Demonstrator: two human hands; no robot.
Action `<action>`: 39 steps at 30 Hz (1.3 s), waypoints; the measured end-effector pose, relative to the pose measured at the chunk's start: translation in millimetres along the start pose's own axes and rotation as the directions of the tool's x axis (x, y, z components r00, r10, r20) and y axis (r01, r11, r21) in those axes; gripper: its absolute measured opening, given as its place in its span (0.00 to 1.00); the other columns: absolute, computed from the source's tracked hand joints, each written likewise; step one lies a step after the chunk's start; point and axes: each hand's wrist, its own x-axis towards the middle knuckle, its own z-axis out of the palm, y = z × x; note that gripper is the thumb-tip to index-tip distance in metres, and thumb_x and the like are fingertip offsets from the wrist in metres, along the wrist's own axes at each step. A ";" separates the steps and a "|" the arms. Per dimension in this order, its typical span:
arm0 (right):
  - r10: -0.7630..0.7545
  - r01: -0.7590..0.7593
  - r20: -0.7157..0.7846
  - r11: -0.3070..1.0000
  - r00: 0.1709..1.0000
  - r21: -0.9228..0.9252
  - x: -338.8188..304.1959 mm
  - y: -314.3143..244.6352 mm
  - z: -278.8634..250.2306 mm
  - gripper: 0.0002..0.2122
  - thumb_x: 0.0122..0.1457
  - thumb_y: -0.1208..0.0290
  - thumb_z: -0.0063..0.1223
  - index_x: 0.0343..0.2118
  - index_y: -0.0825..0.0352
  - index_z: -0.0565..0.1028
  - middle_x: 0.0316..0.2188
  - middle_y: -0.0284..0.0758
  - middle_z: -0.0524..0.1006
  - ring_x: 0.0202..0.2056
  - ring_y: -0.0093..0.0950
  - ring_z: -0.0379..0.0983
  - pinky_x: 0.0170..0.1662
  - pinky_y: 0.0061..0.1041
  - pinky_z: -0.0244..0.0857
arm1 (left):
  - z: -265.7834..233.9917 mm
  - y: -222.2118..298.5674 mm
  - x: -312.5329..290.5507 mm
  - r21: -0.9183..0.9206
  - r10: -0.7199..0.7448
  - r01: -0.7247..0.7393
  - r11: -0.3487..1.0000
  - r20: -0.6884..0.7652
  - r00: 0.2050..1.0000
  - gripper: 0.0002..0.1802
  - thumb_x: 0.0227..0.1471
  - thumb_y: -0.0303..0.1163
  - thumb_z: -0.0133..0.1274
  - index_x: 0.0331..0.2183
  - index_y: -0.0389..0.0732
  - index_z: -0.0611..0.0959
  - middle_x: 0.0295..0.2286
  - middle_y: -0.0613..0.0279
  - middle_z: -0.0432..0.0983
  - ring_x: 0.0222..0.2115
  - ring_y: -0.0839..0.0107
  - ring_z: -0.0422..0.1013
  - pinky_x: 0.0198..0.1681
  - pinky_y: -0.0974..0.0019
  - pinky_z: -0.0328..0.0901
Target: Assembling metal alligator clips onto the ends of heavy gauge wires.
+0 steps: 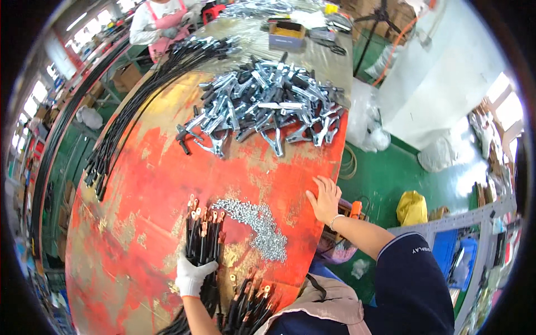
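Observation:
My left hand (192, 275), in a white glove, grips a bundle of black cables (202, 240) just below their copper ring lugs, the thumb lying across them. The lugs point away from me. A second bunch of black cables with copper lugs (248, 301) lies to its right, by the near table edge. Just beyond the gripped bundle spreads a heap of small silvery nuts or similar fasteners (259, 226). My right hand (325, 200), bare with a bracelet at the wrist, is empty, its fingers apart at the table's right edge.
A large pile of metal spring clamps (268, 103) covers the far part of the worn red table (151, 218). Long black cables (131, 106) run along its left side. Farther back are a small box (286, 34) and a person in a pink apron (166, 25). A yellow bag (412, 208) lies on the green floor.

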 end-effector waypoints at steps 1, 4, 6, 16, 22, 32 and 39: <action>-0.025 0.025 0.004 1.000 1.000 0.010 2.7 3.9 2.0 0.23 0.59 0.55 0.50 0.54 0.63 0.66 0.56 0.36 0.63 0.59 0.38 0.54 0.59 0.46 0.44 | 1.1 0.3 0.0 -0.043 0.011 -0.012 0.999 -0.018 1.000 0.53 0.21 0.27 0.72 0.53 0.31 0.66 0.42 0.54 0.75 0.41 0.66 0.73 0.49 0.63 0.66; -0.059 0.058 0.015 0.997 0.998 0.047 4.7 2.4 2.4 0.23 0.60 0.55 0.50 0.54 0.62 0.66 0.56 0.36 0.63 0.60 0.38 0.53 0.60 0.46 0.43 | 1.2 -17.5 4.7 -0.003 -0.002 0.002 1.000 -0.040 0.999 0.52 0.22 0.29 0.73 0.52 0.30 0.68 0.42 0.52 0.76 0.42 0.65 0.73 0.49 0.62 0.66; -0.091 0.090 0.018 0.995 0.996 0.050 2.4 4.8 -0.7 0.22 0.60 0.55 0.50 0.54 0.62 0.66 0.56 0.36 0.64 0.59 0.37 0.54 0.60 0.45 0.42 | 3.6 10.9 -3.3 0.064 -0.021 0.023 0.998 -0.043 0.999 0.53 0.22 0.28 0.73 0.53 0.31 0.66 0.42 0.51 0.76 0.42 0.64 0.73 0.49 0.62 0.66; -0.164 0.162 -0.024 0.930 0.986 0.331 3.9 17.6 -5.7 0.22 0.57 0.58 0.53 0.53 0.61 0.67 0.52 0.33 0.68 0.56 0.34 0.59 0.59 0.43 0.43 | 16.5 17.7 -11.0 0.166 -0.076 0.094 0.982 -0.113 0.991 0.56 0.22 0.24 0.72 0.56 0.31 0.62 0.44 0.52 0.73 0.43 0.65 0.72 0.51 0.62 0.66; -0.154 0.155 -0.034 0.899 0.987 0.411 0.2 20.6 -11.3 0.23 0.55 0.59 0.55 0.52 0.61 0.68 0.51 0.33 0.70 0.55 0.34 0.60 0.58 0.41 0.45 | 19.3 17.5 -4.3 0.120 -0.092 0.102 0.987 -0.089 0.992 0.50 0.23 0.22 0.70 0.52 0.32 0.66 0.41 0.54 0.75 0.38 0.65 0.74 0.46 0.62 0.69; -0.200 0.191 0.000 0.936 0.980 0.296 -7.8 17.5 -11.3 0.18 0.56 0.61 0.54 0.48 0.62 0.70 0.46 0.35 0.71 0.52 0.35 0.62 0.58 0.41 0.46 | 9.6 45.7 -10.2 -0.039 -0.030 0.033 0.999 0.059 0.998 0.57 0.21 0.29 0.74 0.56 0.32 0.64 0.48 0.52 0.71 0.48 0.64 0.69 0.55 0.61 0.62; -0.201 0.221 -0.096 0.931 0.975 0.291 -9.2 13.0 -10.0 0.16 0.58 0.61 0.52 0.48 0.60 0.71 0.45 0.34 0.72 0.51 0.34 0.63 0.58 0.40 0.45 | -3.1 0.9 -11.1 0.125 0.015 -0.012 0.992 -0.022 1.000 0.55 0.22 0.33 0.74 0.55 0.33 0.67 0.45 0.52 0.74 0.46 0.66 0.71 0.53 0.63 0.63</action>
